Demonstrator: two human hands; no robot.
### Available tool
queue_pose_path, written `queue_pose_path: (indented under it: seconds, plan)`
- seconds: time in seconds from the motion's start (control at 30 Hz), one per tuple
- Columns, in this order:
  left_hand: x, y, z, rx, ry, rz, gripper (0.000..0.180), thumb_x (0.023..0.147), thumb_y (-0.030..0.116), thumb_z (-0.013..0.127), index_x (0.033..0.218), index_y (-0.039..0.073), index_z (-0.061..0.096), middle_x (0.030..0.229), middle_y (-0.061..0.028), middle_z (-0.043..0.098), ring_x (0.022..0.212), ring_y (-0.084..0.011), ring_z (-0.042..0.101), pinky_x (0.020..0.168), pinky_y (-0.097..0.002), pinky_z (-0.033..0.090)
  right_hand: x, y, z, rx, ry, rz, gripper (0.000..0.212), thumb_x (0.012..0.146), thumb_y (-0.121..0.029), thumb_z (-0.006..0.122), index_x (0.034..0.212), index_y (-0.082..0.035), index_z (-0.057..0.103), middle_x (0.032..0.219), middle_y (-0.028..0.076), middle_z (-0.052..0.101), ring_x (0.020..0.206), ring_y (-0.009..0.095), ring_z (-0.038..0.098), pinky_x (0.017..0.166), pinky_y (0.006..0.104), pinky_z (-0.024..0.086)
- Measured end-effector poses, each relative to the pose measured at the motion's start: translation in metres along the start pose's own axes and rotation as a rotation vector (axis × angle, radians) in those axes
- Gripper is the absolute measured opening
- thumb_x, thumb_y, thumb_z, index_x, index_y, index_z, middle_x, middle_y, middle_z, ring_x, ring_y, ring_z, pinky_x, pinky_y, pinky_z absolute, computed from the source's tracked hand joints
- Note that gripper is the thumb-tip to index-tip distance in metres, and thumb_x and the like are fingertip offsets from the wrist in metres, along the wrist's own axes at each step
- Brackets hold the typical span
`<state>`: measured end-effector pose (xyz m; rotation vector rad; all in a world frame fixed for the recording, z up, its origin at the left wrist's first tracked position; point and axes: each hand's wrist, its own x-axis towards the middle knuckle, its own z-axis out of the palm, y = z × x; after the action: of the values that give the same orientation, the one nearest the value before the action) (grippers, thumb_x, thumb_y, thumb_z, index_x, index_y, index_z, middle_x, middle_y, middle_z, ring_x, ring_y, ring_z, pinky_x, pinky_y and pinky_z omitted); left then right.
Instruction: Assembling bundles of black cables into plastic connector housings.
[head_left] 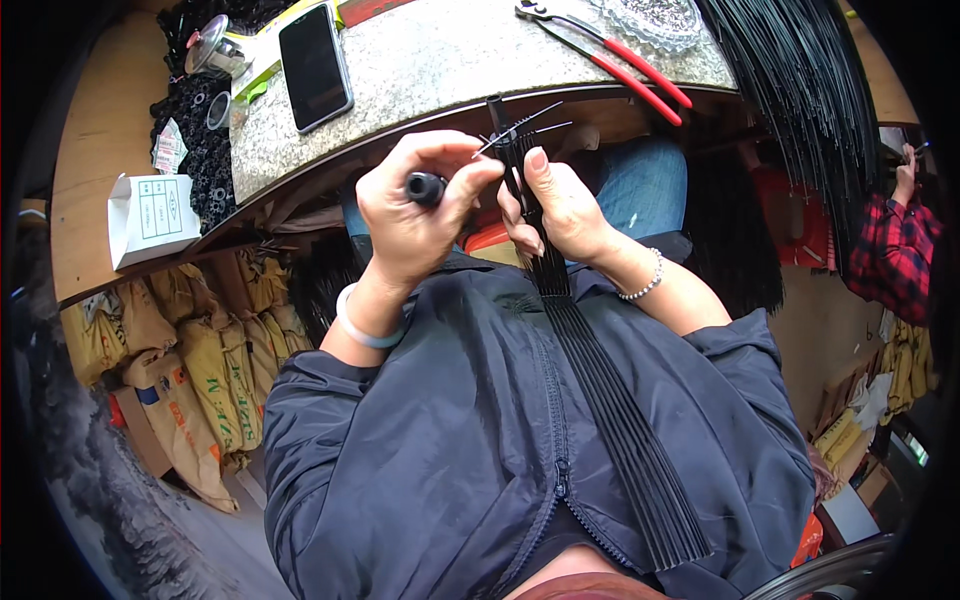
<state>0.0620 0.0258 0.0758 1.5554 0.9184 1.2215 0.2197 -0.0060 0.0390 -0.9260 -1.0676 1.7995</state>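
Observation:
My right hand (570,212) is closed around the upper part of what looks like a folded umbrella frame (625,425), its thumb pointing up along it. The frame's long thin black ribs lie down the front of my dark jacket. At its top, a short black tube sticks up and a few thin metal rods (540,120) fan out. My left hand (408,205) is closed, with thumb and forefinger pinched at the end of one of these rods. A black hollow-ended tube (425,187) is tucked in the left hand's curled fingers.
Red-handled pliers (640,75) overhang the speckled worktop (430,70), near a clear glass dish (660,20). A phone (315,68), white box (152,220) and black plastic pieces (210,165) are at left. Black rods (790,90) hang at right; beyond, another person's plaid sleeve (893,245) shows.

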Motion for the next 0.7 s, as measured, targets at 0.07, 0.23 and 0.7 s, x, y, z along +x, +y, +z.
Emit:
queue_pose_path:
  seconds: [0.07,0.23,0.7]
  plan:
    - [0.001,-0.01,0.001,0.132,-0.029,0.145,0.015,0.079,0.001,0.066,0.092,-0.002,0.058,0.076,-0.009,0.063,0.056,-0.0081,0.056,0.048,-0.0178,0.045,-0.001,-0.003,0.002,0.007,0.016,0.016,0.065,0.089,-0.061,0.023,0.068,-0.004,0.048,0.045,0.003,0.044,0.036,0.01,0.041,0.038,0.0229,0.037]
    - [0.003,-0.016,0.002,0.078,-0.016,0.239,0.018,0.078,0.0,0.066,0.094,-0.002,0.058,0.071,-0.0077,0.06,0.054,-0.0068,0.053,0.048,-0.0176,0.043,-0.001,-0.002,0.002,0.004,0.043,-0.019,0.065,0.089,-0.06,0.023,0.068,-0.004,0.048,0.046,0.003,0.045,0.037,0.01,0.042,0.039,0.0226,0.037]
    - [0.05,0.003,0.003,-0.691,-0.253,-0.391,0.038,0.095,0.03,0.04,0.11,-0.003,0.05,0.114,-0.0259,0.052,0.109,-0.0305,0.053,0.094,-0.0401,0.044,-0.002,-0.001,0.006,-0.002,0.021,0.018,0.064,0.09,-0.059,0.026,0.068,-0.003,0.049,0.047,0.004,0.048,0.037,0.01,0.043,0.039,0.0226,0.039]
